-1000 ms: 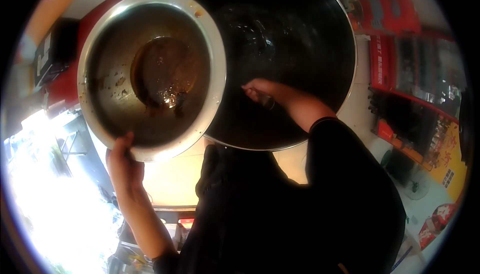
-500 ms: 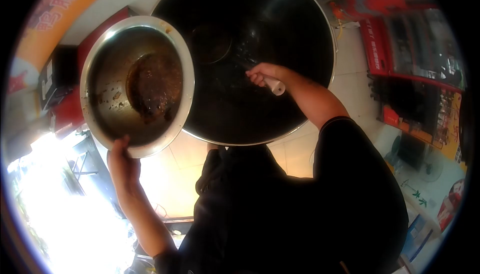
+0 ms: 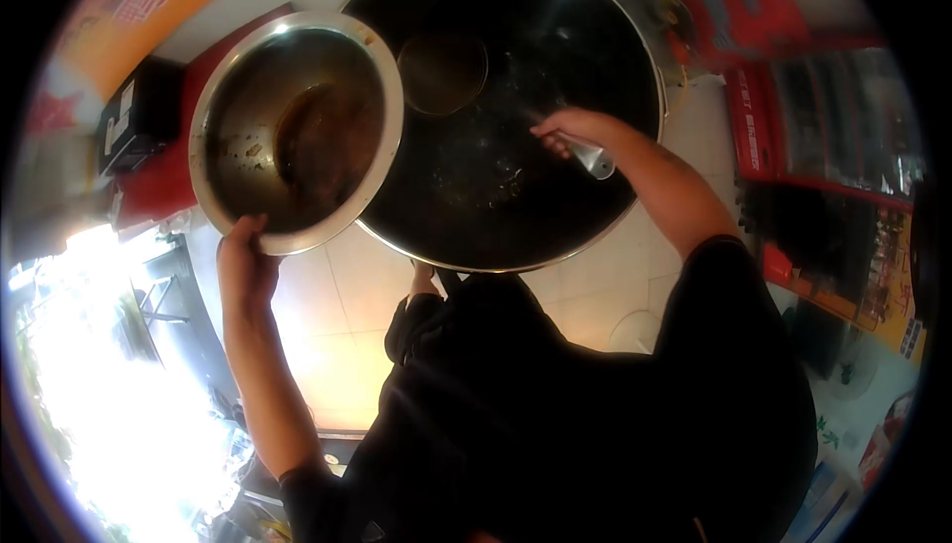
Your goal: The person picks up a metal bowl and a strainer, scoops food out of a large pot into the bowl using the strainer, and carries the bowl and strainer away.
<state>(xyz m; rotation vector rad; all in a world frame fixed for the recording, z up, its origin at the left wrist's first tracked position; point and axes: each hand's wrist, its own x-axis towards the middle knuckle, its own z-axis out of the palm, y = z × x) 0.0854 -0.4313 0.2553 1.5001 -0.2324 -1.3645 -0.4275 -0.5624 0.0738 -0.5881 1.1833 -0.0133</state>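
A wide steel basin [image 3: 220, 146] with brown liquid or residue at its bottom is tilted beside and partly over the left edge of a large dark pot [image 3: 555, 226]. My left hand [image 3: 248, 245] grips its lower rim, thumb inside. Over the pot, my right hand [image 3: 570, 131] is closed round the pale handle of what looks like a ladle. The ladle's round head [image 3: 443, 74] shows dimly at the pot's upper left, its shaft hard to make out. Dark liquid with small glints lies in the pot.
Pale floor tiles [image 3: 332, 295] lie below the pot. A red-framed glass-fronted unit [image 3: 843, 112] stands at the right, with a red bag-like object [image 3: 749, 12] above it. A black box [image 3: 139, 117] is at the left, above a very bright opening.
My right hand and the ladle have moved right and slightly up, showing more of the ladle's round head. The basin and my left hand have shifted up and right in view.
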